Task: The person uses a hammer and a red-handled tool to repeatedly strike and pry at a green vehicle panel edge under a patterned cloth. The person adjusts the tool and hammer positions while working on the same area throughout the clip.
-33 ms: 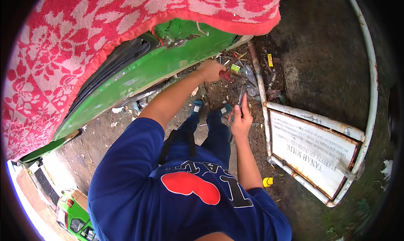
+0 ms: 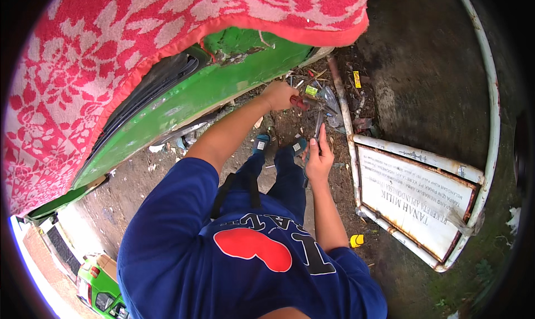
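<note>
Out in front of me, my left hand (image 2: 278, 95) is closed around the red handle of a tool (image 2: 299, 102). Its greyish metal end meets the top of a long dark metal bar-like tool (image 2: 319, 121); their exact kinds are too small to make out. My right hand (image 2: 319, 160) holds this bar from below, fingers pointing up along it, and its lower end runs down past the wrist. The two tools seem to touch over the littered ground. Beside my left arm is the green car body (image 2: 223, 87), scraped and peeling near its top edge.
A red and pink floral blanket (image 2: 122, 46) drapes over the car. To the right, a rusty white pipe frame carries a white sign panel (image 2: 415, 193). Litter (image 2: 331, 104) lies beyond my hands, a yellow object (image 2: 356, 240) by my right elbow. Another green vehicle (image 2: 101, 285) stands lower left.
The view has shifted very slightly. Both hands keep their hold on the tools, with no clear movement between them.
</note>
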`<state>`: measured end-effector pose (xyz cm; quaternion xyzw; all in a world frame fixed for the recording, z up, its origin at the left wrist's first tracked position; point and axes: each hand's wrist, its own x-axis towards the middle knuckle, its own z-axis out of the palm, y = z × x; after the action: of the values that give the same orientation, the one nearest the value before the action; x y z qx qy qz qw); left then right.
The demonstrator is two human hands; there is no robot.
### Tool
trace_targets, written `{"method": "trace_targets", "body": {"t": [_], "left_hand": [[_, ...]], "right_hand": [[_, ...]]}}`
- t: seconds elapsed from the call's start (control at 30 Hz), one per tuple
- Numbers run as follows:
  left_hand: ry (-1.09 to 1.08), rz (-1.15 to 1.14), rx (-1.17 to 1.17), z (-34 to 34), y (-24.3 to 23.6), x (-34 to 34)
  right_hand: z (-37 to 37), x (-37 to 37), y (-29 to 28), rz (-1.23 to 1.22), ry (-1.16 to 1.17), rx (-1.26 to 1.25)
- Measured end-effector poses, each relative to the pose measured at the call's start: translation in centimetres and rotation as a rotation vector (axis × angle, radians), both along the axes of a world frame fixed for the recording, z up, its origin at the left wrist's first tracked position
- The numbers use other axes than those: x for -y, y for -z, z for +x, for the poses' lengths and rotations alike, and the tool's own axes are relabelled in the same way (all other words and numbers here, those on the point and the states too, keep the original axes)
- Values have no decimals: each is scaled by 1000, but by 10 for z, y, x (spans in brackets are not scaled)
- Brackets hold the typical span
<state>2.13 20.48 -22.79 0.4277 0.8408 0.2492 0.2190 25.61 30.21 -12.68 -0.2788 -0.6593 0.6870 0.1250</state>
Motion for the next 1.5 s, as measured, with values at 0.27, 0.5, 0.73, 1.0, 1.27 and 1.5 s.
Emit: {"method": "trace_targets", "body": {"t": [0.27,0.5,0.73,1.0,1.27,1.5], "left_hand": [[-133,59,93,-15,-11,-3],[-136,75,38,-18,-4,-5],[-201,192,38,-19,-5,-4],[-173,111,34,-14,-12,5],[-260,233,53,-19,-14,5],[-331,250,78,-25,-12,3]], "right_hand": [[-16,13,15,51,20,30],[-18,18,17,3,41,27],[-16,24,20,-12,151,-45],[2,48,24,-158,399,-316],[6,40,23,-129,200,-182],[-15,31,25,-51,-24,74]]}}
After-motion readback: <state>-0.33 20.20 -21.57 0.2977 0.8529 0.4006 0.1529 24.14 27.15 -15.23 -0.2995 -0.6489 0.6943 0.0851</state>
